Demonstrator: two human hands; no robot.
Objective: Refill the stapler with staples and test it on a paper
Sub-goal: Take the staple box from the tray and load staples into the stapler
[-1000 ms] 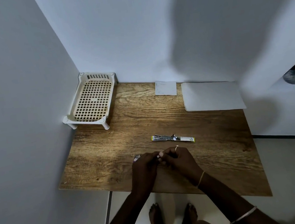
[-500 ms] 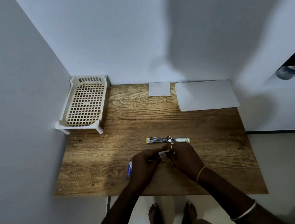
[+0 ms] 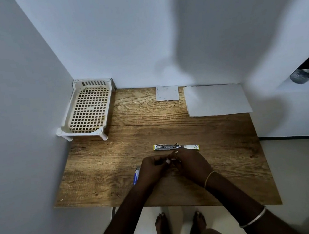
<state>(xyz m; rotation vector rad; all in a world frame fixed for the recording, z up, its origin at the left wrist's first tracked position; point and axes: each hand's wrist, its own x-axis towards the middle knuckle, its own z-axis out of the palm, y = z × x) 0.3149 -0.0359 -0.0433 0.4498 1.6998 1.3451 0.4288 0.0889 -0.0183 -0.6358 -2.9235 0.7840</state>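
A small yellow-edged stapler [image 3: 176, 147] lies opened flat on the wooden table [image 3: 106, 171], its metal channel showing. Just in front of it my left hand [image 3: 152, 170] and my right hand [image 3: 191, 163] meet fingertip to fingertip, pinching something small that their fingers hide. A blue and white staple box [image 3: 136, 176] peeks out from under my left hand. A large white paper sheet [image 3: 216, 99] lies at the back right, and a small white paper piece [image 3: 167, 93] at the back middle.
A cream plastic mesh rack [image 3: 88, 109] stands on short legs in the back left corner against the walls. White walls close the left and back sides. The table's front edge is near my bare feet [image 3: 181, 228].
The view has shifted slightly. My hands stay joined near the stapler; the staple box edge has come into sight beside my left hand.
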